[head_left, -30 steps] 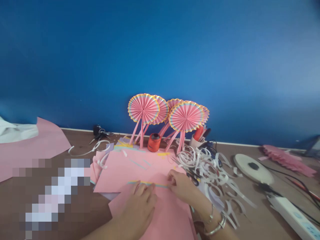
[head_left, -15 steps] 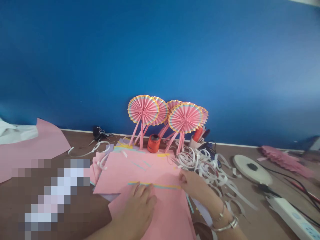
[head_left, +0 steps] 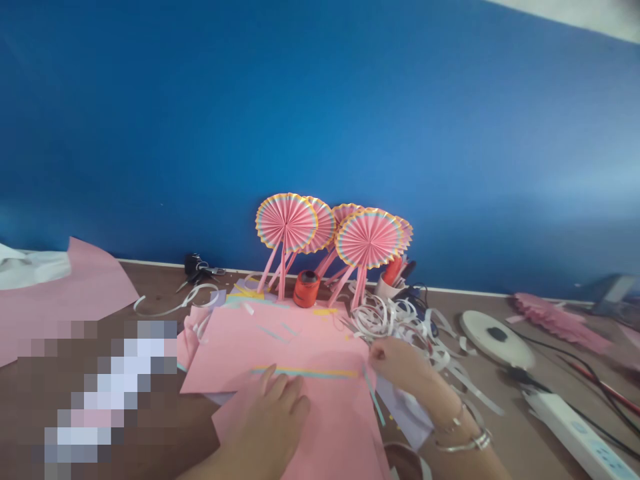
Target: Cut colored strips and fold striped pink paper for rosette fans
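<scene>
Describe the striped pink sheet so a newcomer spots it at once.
Pink fans stand before the blue wall. Nearer, the left hand rests on a pink sheet; its long yellow-and-blue stripe sets it apart from the sheet behind.

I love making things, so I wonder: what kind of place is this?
It looks like a craft spot, though whether at home or in a workshop I can't tell. You can see folded fans, pink paper and curly white strips.
</scene>
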`<control>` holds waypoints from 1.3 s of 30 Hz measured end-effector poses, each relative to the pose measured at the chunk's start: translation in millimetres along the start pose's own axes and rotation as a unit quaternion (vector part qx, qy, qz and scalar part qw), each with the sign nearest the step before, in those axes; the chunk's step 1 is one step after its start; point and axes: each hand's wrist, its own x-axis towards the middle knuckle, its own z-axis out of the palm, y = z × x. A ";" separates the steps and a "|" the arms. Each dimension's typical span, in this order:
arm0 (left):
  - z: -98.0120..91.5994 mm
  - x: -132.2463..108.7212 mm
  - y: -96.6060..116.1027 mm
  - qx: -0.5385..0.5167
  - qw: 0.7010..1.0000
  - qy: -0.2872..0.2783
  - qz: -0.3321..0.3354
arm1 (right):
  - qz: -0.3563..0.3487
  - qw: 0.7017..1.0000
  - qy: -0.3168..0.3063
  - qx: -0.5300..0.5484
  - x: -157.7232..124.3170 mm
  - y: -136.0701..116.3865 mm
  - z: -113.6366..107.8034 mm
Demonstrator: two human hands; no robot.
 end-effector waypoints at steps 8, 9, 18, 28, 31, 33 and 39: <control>11.2 -0.4 1.2 0.032 0.998 0.035 0.030 | 0.047 0.999 -0.005 0.015 -14.0 7.0 27.4; 15.0 -1.1 0.8 0.033 0.997 0.037 0.056 | 0.056 0.998 -0.006 0.010 -14.5 5.6 27.7; 35.3 8.6 9.0 0.045 0.991 -0.010 0.129 | 0.086 0.996 0.000 -0.004 -23.5 -7.3 23.0; -10.3 48.0 37.8 0.081 0.983 -0.052 0.158 | 0.068 0.997 0.048 0.000 -20.4 -5.1 38.5; -0.3 48.5 35.3 0.078 0.985 -0.041 0.150 | 0.062 0.996 0.058 0.021 -18.6 -7.2 40.2; 6.1 47.4 33.0 0.072 0.986 -0.030 0.148 | 0.063 0.996 0.044 0.044 -17.4 -7.9 40.6; 15.5 44.2 27.2 0.038 0.988 -0.014 0.147 | 0.032 0.989 0.071 0.129 -14.8 -2.6 36.7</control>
